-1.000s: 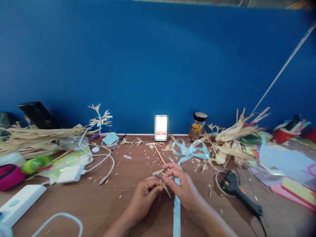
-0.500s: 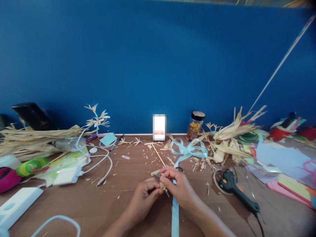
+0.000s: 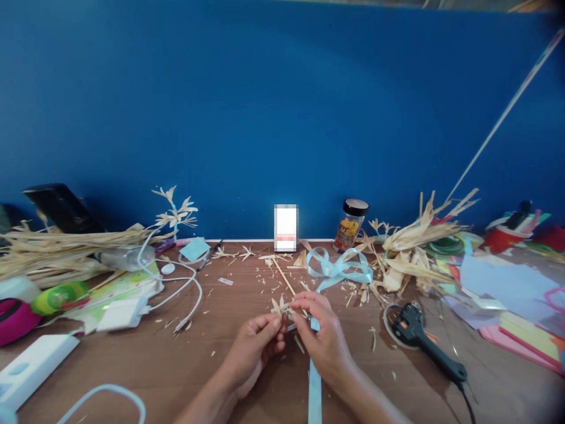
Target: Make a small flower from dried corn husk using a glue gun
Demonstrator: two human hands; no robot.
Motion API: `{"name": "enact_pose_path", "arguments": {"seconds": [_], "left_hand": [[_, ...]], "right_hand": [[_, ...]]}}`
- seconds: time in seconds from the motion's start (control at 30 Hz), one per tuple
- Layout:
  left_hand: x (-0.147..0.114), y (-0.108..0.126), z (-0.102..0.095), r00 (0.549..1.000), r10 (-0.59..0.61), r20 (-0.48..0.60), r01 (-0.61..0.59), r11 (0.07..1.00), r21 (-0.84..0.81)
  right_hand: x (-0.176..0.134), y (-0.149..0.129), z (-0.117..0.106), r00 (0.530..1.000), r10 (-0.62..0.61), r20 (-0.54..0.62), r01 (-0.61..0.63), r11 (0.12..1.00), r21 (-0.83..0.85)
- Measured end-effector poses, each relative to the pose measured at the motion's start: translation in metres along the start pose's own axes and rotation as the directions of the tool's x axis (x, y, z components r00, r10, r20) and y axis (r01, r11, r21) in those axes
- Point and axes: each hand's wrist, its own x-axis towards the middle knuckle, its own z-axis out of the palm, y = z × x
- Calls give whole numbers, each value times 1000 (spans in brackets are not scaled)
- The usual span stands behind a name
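Observation:
My left hand (image 3: 258,347) pinches a small pale flower of dried corn husk (image 3: 279,306) between thumb and fingertips, its pointed petals upward. Thumb and fingers of my right hand (image 3: 322,330) close on the flower's right side; the exact spot they grip is partly hidden. Under my right wrist runs a light blue ribbon (image 3: 315,388), which leads back to looped ribbon (image 3: 339,268) beyond the hands. A thin wooden stick (image 3: 283,277) lies just past my fingers.
Husk scraps litter the table (image 3: 176,371). A black glue gun (image 3: 426,341) lies at right, before husk bundles (image 3: 419,235) and coloured paper (image 3: 498,282). A lidded jar (image 3: 351,227) stands at the back. White cables (image 3: 198,288) and a power strip (image 3: 35,368) are at left.
The husk piece has been turned so its petals now point up and show above my left fingertips. My left hand has rolled, thumb on top; my right fingers have shifted slightly.

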Motion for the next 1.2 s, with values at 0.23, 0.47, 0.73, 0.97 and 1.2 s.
{"name": "enact_pose_path", "arguments": {"seconds": [0.23, 0.47, 0.73, 0.97, 1.2], "left_hand": [[0, 0, 0, 999, -33, 12, 33, 999, -34], [-3, 1, 4, 1000, -13, 19, 12, 998, 63], [-3, 0, 6, 1000, 3, 15, -5, 991, 137], [-3, 1, 8, 999, 34, 7, -34, 985, 170], [-4, 0, 7, 999, 34, 9, -35, 984, 177]], "right_hand": [[-1, -1, 2, 991, 125, 40, -128, 988, 89], [-1, 1, 2, 990, 119, 79, -122, 992, 33], [-2, 1, 2, 994, 75, 81, -76, 997, 9], [-2, -2, 2, 977, 178, 119, -191, 975, 114], [0, -5, 2, 970, 204, 132, -223, 963, 154]]}}
